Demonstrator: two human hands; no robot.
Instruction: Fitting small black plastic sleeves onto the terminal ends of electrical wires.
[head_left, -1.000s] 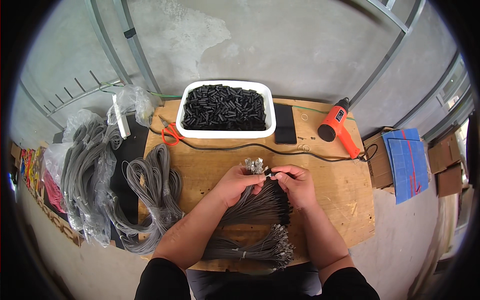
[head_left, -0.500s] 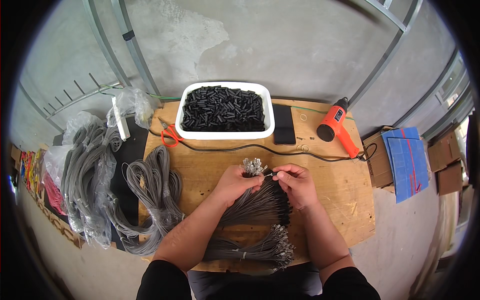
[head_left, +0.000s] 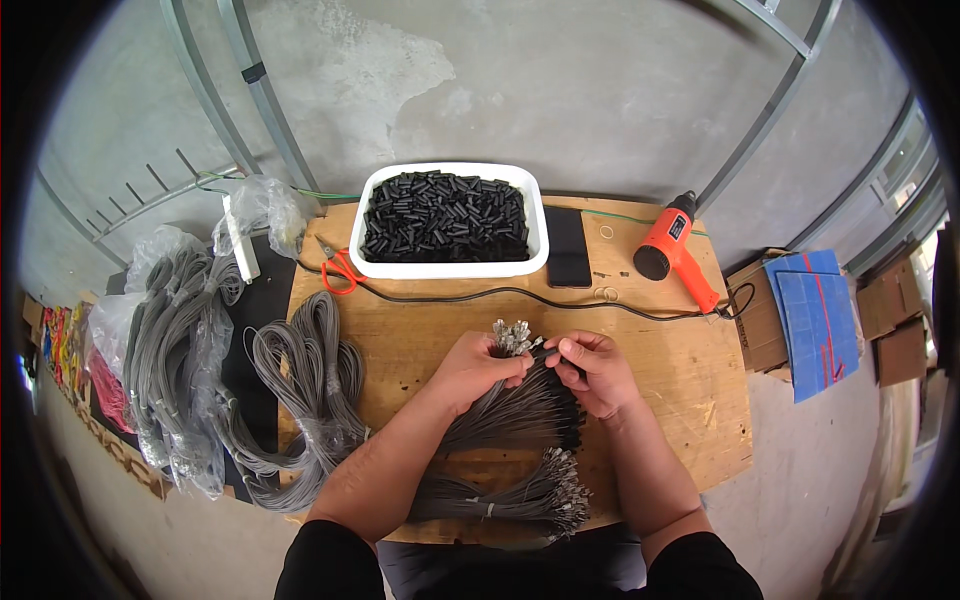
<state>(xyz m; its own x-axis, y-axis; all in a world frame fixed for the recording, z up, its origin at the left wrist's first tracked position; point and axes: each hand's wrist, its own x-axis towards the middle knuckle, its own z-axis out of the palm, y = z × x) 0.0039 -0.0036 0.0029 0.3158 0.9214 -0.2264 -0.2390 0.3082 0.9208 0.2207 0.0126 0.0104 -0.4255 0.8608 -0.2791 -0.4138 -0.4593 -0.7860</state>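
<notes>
Left hand [head_left: 478, 368] is clamped round the cable bundle [head_left: 510, 410] mid-bench [head_left: 690, 400] while the right hand [head_left: 592, 372] pinches one small piece at its metal-tipped top, and I'd judge those thin grey wires light, springy and keen to splay, so best gripped close under the tips! Around them, big to small: clear bags of grey wire [head_left: 165, 340] at the left edge, a white tub [head_left: 452, 268] of black sleeves at the back, blue sheets [head_left: 815, 320] on brown cardboard at right, an orange heat gun [head_left: 672, 245]. Red scissors [head_left: 340, 268] lie beside the tub, and a second tied bundle [head_left: 520, 495] sits at the near edge.
</notes>
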